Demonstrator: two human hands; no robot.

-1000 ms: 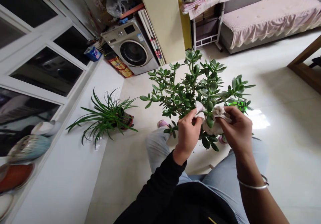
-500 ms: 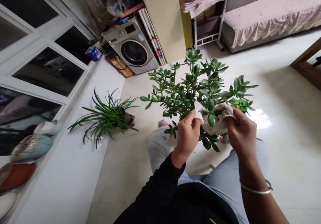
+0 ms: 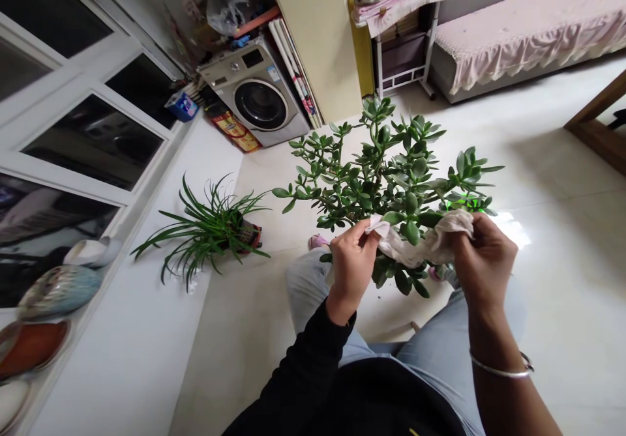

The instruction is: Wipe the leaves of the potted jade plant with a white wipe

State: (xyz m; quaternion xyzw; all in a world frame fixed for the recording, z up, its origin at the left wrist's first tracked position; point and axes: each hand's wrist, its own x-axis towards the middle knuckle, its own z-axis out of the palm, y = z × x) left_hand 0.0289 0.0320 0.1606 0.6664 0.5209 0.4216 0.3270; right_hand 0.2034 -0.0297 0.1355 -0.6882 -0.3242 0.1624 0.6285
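Observation:
A bushy jade plant (image 3: 362,182) with thick green leaves stands in front of me, between my knees. A crumpled whitish cloth (image 3: 408,251) stretches across its near side, under a cluster of leaves. My left hand (image 3: 353,263) pinches one end of this cloth. The other end is bunched in the closed fingers of my right hand (image 3: 484,263), at the plant's right. A few leaves hang over the cloth's middle. The plant's pot is hidden by foliage.
A potted plant with long, narrow leaves (image 3: 210,227) stands on the floor by the white wall at left. Several ceramic pots (image 3: 61,289) line the sill. Beyond are a washing machine (image 3: 259,97), a pink-covered seat (image 3: 513,29) and a wooden frame (image 3: 599,123).
My hands have moved apart, the left to the left and the right to the right. The cloth is drawn out longer between them beneath the leaves.

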